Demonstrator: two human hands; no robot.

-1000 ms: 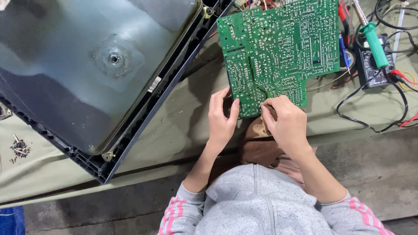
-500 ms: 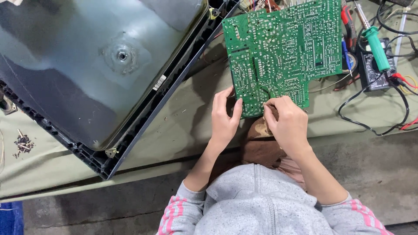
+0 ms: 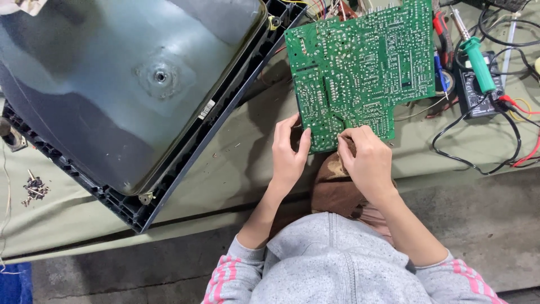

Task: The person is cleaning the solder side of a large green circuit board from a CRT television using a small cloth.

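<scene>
1. Tube [image 3: 129, 90] lies at left on the bench [image 3: 236, 169], in its frame [image 3: 185, 163].
2. Board [image 3: 360, 73] lies right of the tube, touching the frame's corner.
3. Left hand [image 3: 288, 155] grips the board's near-left edge; right hand [image 3: 365, 160] rests on its near edge, just beside.
4. Iron [image 3: 478, 62] and meter [image 3: 475, 93] sit right of the board.
5. Screws [image 3: 35, 188] lie far left, near the frame.
</scene>
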